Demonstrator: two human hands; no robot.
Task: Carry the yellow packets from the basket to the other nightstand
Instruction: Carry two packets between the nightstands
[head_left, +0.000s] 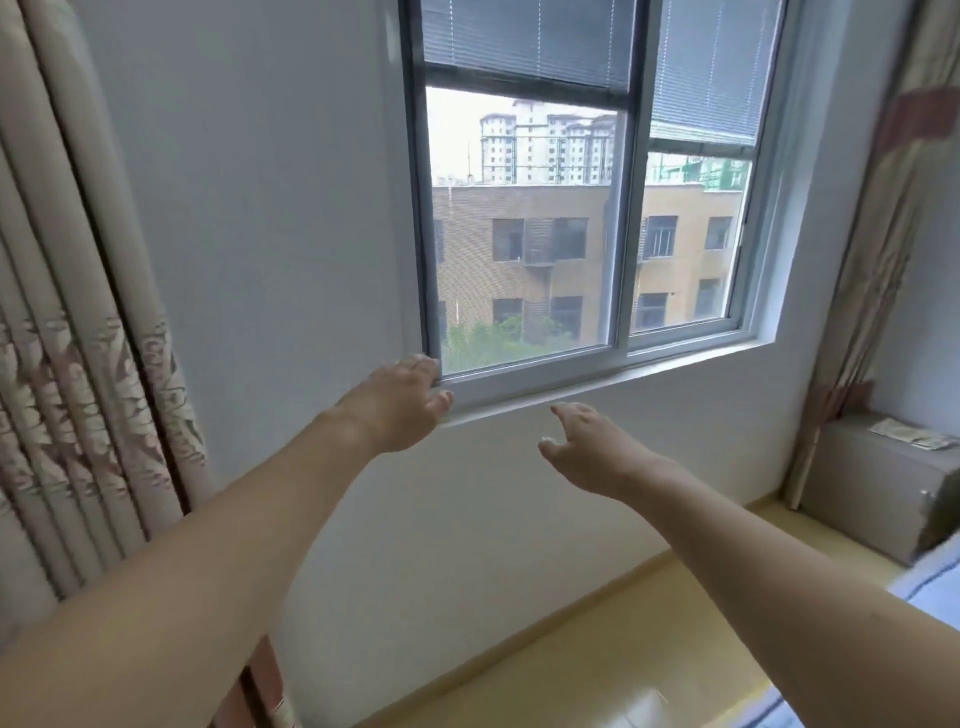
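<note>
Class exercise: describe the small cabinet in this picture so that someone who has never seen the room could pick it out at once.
Start at the big sliding window in the white wall and follow its sill right to the patterned curtain in the corner. At that curtain's foot stands the cabinet, a low grey-beige box on the yellowish floor. It is the only piece of furniture there, and some flat papers lie on top.

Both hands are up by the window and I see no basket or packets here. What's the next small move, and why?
Probably turn right toward the nightstand in the corner. The left hand and the right hand are both open and hold nothing, and no basket or yellow packets are in view, so the view likely has to swing round to find them.
</note>
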